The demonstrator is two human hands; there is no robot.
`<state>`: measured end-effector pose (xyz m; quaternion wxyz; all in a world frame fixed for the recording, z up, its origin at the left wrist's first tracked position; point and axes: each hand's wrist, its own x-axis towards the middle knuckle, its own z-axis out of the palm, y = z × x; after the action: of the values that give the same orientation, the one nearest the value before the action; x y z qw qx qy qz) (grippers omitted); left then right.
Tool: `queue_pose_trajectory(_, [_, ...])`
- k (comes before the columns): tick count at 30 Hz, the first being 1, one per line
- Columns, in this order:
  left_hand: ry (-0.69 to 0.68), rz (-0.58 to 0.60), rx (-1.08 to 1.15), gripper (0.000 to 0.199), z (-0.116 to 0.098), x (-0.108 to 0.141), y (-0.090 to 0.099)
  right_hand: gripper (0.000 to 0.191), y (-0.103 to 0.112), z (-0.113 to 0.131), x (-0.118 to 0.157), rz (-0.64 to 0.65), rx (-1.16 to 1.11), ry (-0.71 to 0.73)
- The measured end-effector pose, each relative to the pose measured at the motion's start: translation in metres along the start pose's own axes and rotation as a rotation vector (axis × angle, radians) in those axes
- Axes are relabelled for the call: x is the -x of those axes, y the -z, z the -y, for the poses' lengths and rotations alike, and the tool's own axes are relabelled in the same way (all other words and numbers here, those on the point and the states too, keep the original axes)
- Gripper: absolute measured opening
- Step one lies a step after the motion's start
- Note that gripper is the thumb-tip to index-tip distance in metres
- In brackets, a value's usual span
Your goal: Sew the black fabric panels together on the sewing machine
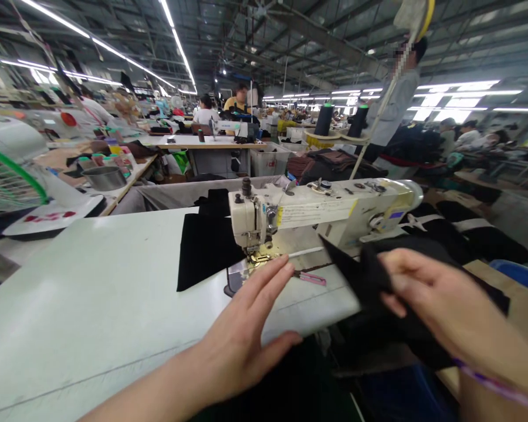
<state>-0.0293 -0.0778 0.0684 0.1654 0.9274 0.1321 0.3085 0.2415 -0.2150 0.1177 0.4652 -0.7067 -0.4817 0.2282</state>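
Observation:
My right hand (416, 284) pinches a piece of black fabric (356, 269), which juts leftward over the right part of the table. Slightly blurred, its fingers are closed on the cloth. With fingers stretched out and thumb apart, my left hand (250, 319) holds nothing and hovers over the table's front edge, before the needle area. A sewing machine (299, 214) stands behind both hands. Pink-handled thread snips (312, 278) lie just beyond my left fingertips. More black cloth (206, 249) rests flat to the left of the needle, its right end close to the presser foot.
The white tabletop (92, 281) stretches left. A fan (13, 170) with a green rim and a metal bowl (105, 177) are at the left. Dark thread cones (324, 120) stand behind the machine. A person (396, 99) stands at the back right. A blue bin (519, 275) is at the right.

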Motion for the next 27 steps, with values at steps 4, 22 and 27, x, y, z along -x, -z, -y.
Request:
queue_pose_trajectory(4, [-0.028, -0.113, 0.226, 0.062, -0.032, -0.017, 0.004, 0.028, -0.07, 0.029, 0.005, 0.544, -0.464, -0.187])
queue_pose_trajectory(22, [0.587, -0.147, 0.603, 0.032, -0.038, -0.017, 0.068, 0.05, -0.133, 0.028, 0.021, 0.588, -0.658, 0.012])
queue_pose_trajectory(27, [0.554, -0.392, 0.076, 0.029, -0.028, -0.017, 0.081, 0.042, -0.149, 0.024, 0.013, -0.02, -0.456, 0.088])
